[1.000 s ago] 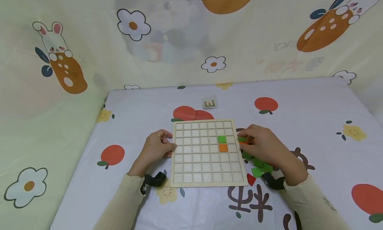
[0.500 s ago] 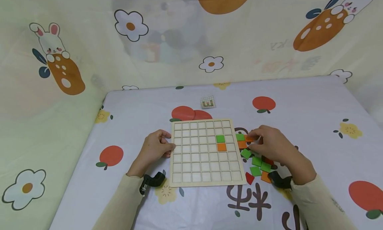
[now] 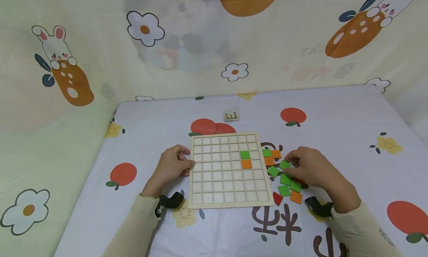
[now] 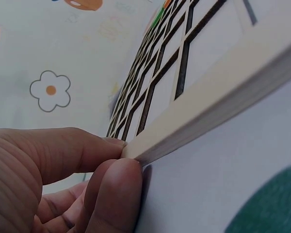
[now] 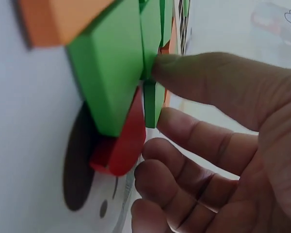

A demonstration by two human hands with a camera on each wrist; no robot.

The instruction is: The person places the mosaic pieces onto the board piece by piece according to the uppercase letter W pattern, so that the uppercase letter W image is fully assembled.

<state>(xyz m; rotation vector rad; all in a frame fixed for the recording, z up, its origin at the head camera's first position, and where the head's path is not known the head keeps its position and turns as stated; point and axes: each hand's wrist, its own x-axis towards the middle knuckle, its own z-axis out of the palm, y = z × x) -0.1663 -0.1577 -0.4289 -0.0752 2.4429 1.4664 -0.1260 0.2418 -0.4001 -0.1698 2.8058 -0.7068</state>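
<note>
A wooden grid board (image 3: 219, 177) lies on the table, with one green square tile (image 3: 245, 155) and one orange tile (image 3: 246, 163) set in its cells. At the board's left edge, my left hand (image 3: 172, 163) pinches the rim between thumb and fingers, close up in the left wrist view on the pale frame (image 4: 203, 109). To the right of the board, my right hand (image 3: 309, 168) pinches a loose green tile (image 3: 285, 164) between thumb and index finger. Its other fingers are loosely curled in the right wrist view, beside a red piece (image 5: 128, 145).
Several loose tiles lie along the board's right side, among them an orange tile (image 3: 296, 197), a green tile (image 3: 284, 191) and a red piece (image 3: 278, 198). A small patterned card (image 3: 231, 114) lies behind the board. A printed curtain (image 3: 187, 56) hangs beyond the table.
My right hand has drawn right and toward me from the board's edge, leaving green and orange tiles beside it, and now has a different green tile. The left hand stays at the board.
</note>
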